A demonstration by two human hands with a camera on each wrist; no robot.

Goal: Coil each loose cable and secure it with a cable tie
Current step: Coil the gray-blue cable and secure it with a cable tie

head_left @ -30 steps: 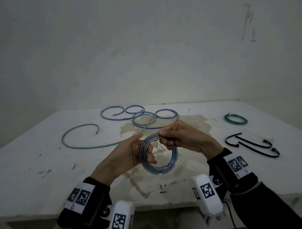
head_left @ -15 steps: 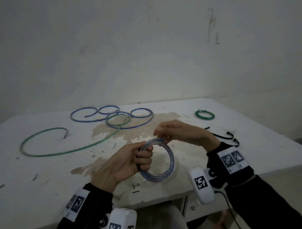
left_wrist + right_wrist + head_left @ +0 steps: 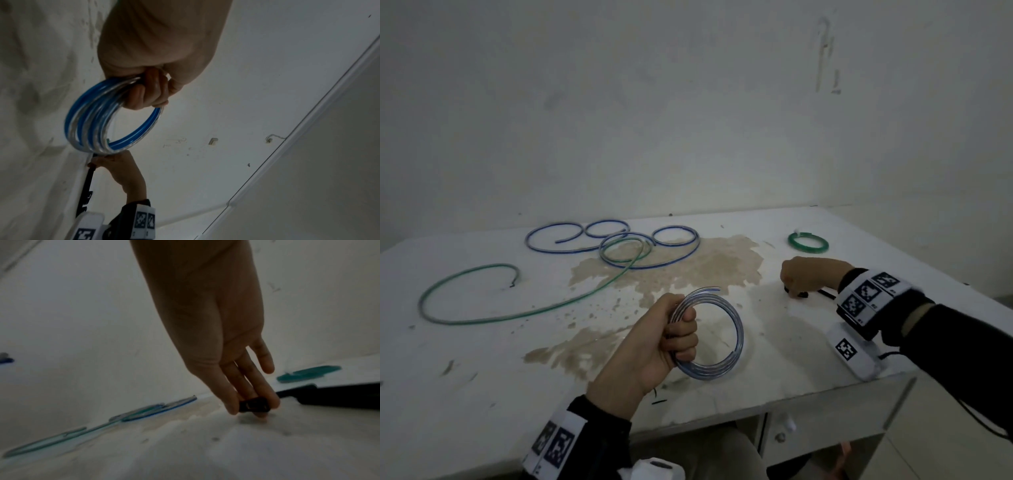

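My left hand [image 3: 681, 329] grips a coiled blue-and-clear cable [image 3: 736, 329] in its fist, above the near middle of the white table [image 3: 482, 377]. The left wrist view shows its fingers [image 3: 148, 91] curled round several turns of the coil [image 3: 86, 126]. My right hand [image 3: 801, 277] is down on the table to the right. There its thumb and fingers [image 3: 251, 410] pinch the head of a black cable tie [image 3: 254, 404]. The hand hides most of the tie in the head view.
A loose blue cable [image 3: 551, 225] lies in loops at the back of the table, and a long loose green cable [image 3: 493, 265] crosses it toward the left. A small green coil [image 3: 808, 251] sits at the back right. Brown stains mark the table's middle.
My right hand has let go of the coil and moved right, down onto the black cable ties. The left hand now holds the coil alone, in a fist.
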